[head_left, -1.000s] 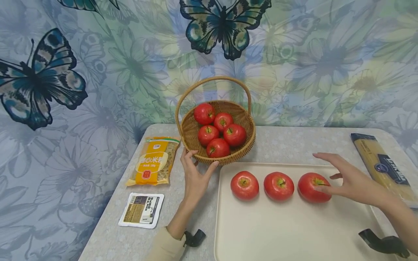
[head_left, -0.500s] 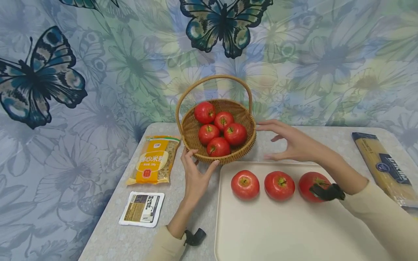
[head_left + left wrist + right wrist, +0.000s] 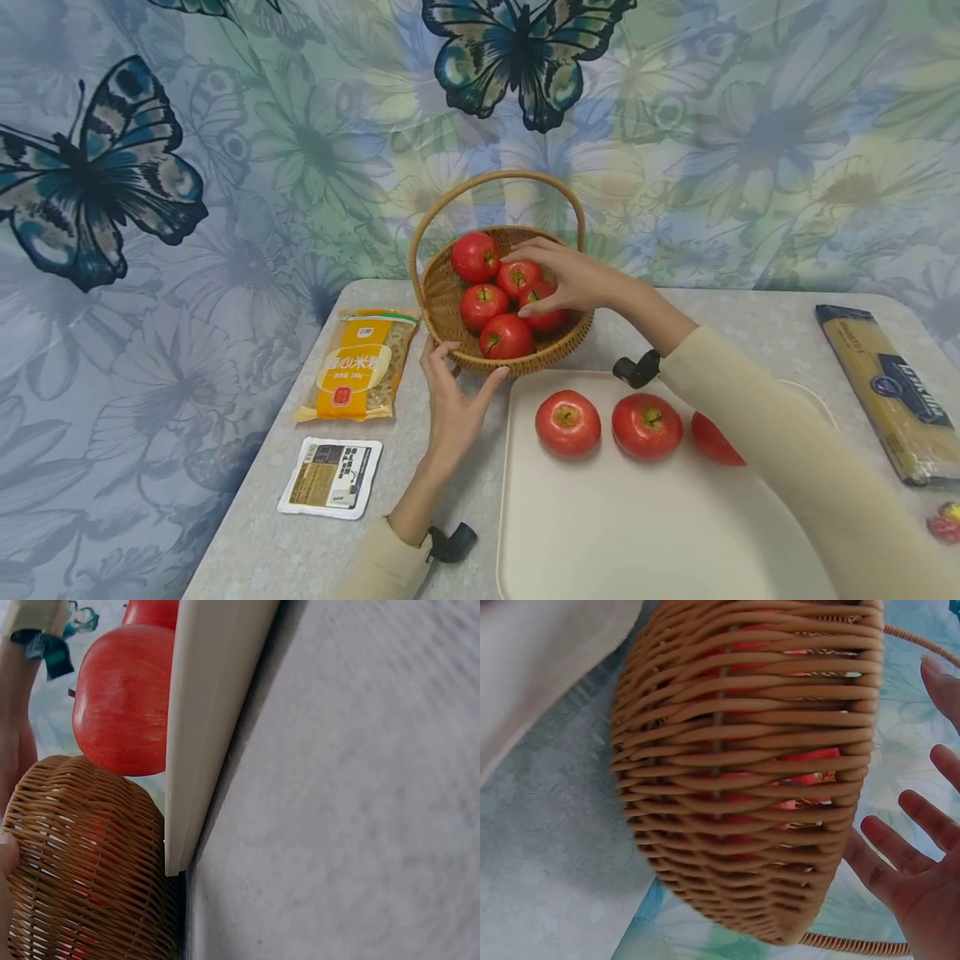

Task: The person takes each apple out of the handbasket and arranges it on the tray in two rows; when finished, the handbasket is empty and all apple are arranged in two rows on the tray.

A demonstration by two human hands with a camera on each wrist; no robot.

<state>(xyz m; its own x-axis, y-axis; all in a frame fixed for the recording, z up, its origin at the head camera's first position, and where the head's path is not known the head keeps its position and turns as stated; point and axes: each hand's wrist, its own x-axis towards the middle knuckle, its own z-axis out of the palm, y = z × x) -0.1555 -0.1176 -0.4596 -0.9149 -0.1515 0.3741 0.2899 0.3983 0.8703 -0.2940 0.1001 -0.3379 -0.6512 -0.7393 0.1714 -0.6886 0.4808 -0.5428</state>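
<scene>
A wicker basket [image 3: 543, 358] with a tall handle leans toward me at the back of the table, several red apples [image 3: 483, 307] inside. My left hand [image 3: 453, 412] holds its near left rim, fingertips over the edge and thumb spread along the front. Above the basket's right side is my right hand [image 3: 577, 279], fingers spread over the right-hand apple [image 3: 542, 293] and partly covering it. In the right wrist view the fingers [image 3: 881, 840] are parted at the basket's mouth, with nothing gripped. The basket's woven side [image 3: 90, 847] fills the lower left of the left wrist view.
A cream tray [image 3: 600, 533] holds a row of red apples [image 3: 567, 425], the rightmost partly behind my right sleeve. Left lie a yellow food bag [image 3: 356, 367] and a white flat packet [image 3: 330, 479]. A spaghetti pack [image 3: 892, 392] lies right, small colourful items [image 3: 945, 525] nearer.
My right hand has moved left from the tray's rightmost apple, past the basket's right side, to over the apples inside. My left hand has stayed at the basket rim.
</scene>
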